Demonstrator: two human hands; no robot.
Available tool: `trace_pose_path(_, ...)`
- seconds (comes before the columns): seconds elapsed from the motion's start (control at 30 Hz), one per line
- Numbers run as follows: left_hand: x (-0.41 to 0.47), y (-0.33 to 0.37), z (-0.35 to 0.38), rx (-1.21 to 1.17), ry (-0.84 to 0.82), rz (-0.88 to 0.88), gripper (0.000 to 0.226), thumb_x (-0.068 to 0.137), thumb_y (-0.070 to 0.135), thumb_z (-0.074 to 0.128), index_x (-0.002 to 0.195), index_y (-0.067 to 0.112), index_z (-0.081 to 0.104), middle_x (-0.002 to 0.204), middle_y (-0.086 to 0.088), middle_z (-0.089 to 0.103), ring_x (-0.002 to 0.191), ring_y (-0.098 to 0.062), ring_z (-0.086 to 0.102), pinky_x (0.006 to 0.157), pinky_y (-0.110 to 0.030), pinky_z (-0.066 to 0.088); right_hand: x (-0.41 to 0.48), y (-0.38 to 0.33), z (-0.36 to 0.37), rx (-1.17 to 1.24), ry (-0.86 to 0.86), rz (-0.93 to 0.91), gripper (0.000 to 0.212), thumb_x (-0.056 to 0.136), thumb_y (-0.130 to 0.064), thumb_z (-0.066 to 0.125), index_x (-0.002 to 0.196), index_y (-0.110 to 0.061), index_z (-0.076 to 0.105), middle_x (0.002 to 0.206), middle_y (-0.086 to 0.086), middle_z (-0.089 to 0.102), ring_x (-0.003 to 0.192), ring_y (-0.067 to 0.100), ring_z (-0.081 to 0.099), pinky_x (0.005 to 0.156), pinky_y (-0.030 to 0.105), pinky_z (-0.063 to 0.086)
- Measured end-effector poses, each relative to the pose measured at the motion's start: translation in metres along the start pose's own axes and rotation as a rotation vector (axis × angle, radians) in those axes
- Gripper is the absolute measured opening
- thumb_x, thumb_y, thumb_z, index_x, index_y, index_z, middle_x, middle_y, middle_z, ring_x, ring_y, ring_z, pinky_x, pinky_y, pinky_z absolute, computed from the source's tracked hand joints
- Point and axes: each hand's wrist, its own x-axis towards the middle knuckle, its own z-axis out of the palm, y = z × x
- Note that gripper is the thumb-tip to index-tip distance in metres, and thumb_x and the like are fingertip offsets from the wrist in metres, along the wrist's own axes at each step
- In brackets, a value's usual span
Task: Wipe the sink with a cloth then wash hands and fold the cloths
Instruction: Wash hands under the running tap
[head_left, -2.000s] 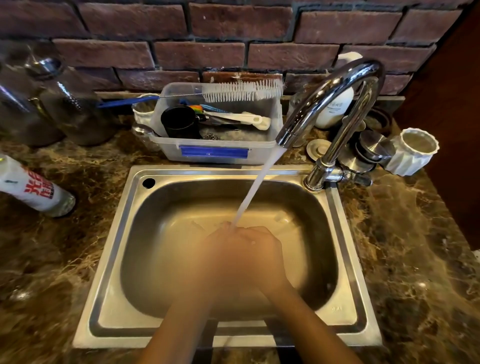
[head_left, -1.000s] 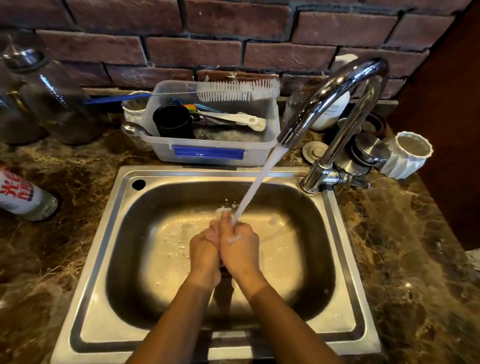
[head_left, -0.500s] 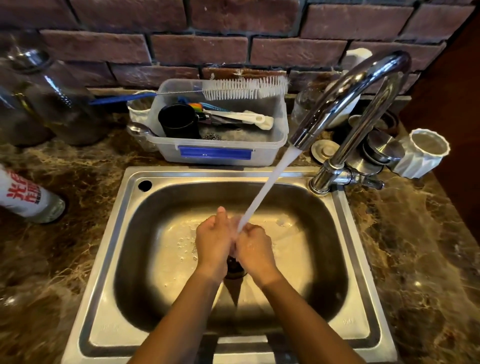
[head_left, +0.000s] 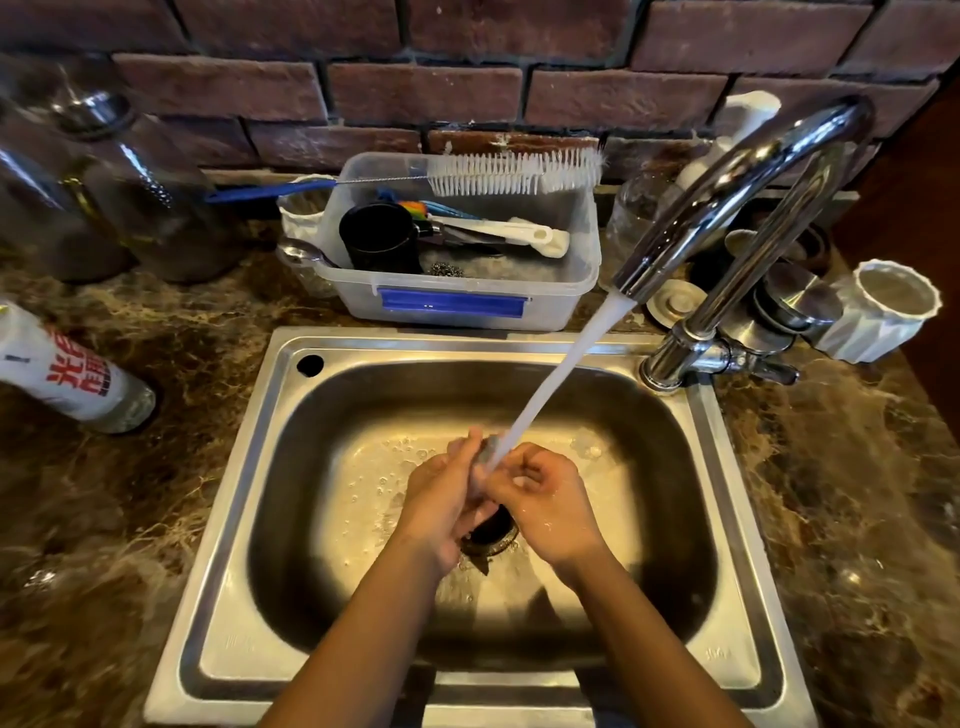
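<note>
A steel sink (head_left: 244, 462) fills the middle of the view, set in a brown marble counter. From the chrome tap (head_left: 727, 176) at the back right a stream of water (head_left: 556, 374) runs down and left onto my hands. Over the drain (head_left: 491, 535), my left hand (head_left: 441, 499) and my right hand (head_left: 545, 499) press together under the stream. My left fingers are straight, and my right fingers curl around them. Neither hand holds anything. No cloth is in view.
Behind the sink stands a clear plastic tub (head_left: 467, 291) with a black cup, utensils and a white bottle brush (head_left: 514, 169). A white bottle (head_left: 67, 374) lies on the counter at left, with glass jars (head_left: 104, 182) behind it. A white ribbed cup (head_left: 883, 317) and steel lids sit by the tap.
My hands have kept rubbing under the running water, shifting from palms pressed side by side to the right fingers curled around the left. The view has moved slightly.
</note>
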Motion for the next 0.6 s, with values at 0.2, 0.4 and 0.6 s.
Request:
trace_pose_path(0.2, -0.003, -0.001, -0.006, -0.18, 0.016, 0.161, 0.024, 0.102, 0.031, 0.049, 0.097, 0.013, 0.064, 0.084, -0.004, 0.068, 0.084, -0.019, 0.064, 0.091, -0.041, 0.046, 0.001, 0.015, -0.015, 0.0, 0.147, 0.272, 0.022, 0.099, -0.017, 0.054, 0.09, -0.017, 0.074, 0.1, 0.012, 0.077, 0.09, 0.024, 0.07, 0.079, 0.035, 0.057)
trace_pose_path(0.4, -0.01, -0.009, -0.001, -0.239, -0.072, 0.054, 0.05, 0.095, 0.044, 0.058, 0.119, 0.001, 0.069, 0.111, -0.013, 0.073, 0.102, -0.025, 0.064, 0.106, -0.042, 0.047, 0.001, 0.001, 0.004, 0.186, 0.025, 0.313, 0.049, 0.102, -0.059, 0.038, 0.111, -0.025, 0.072, 0.102, 0.002, 0.079, 0.098, 0.018, 0.073, 0.088, 0.038, 0.059)
trace_pose_path(0.6, -0.001, -0.017, 0.0, 0.098, 0.206, 0.095, 0.034, 0.092, 0.044, 0.066, 0.096, 0.01, 0.072, 0.086, -0.012, 0.076, 0.077, -0.023, 0.07, 0.06, -0.031, 0.052, -0.007, -0.003, 0.025, 0.197, 0.09, 0.176, 0.039, 0.103, -0.046, 0.05, 0.095, -0.019, 0.077, 0.089, 0.008, 0.078, 0.087, 0.022, 0.075, 0.08, 0.035, 0.062)
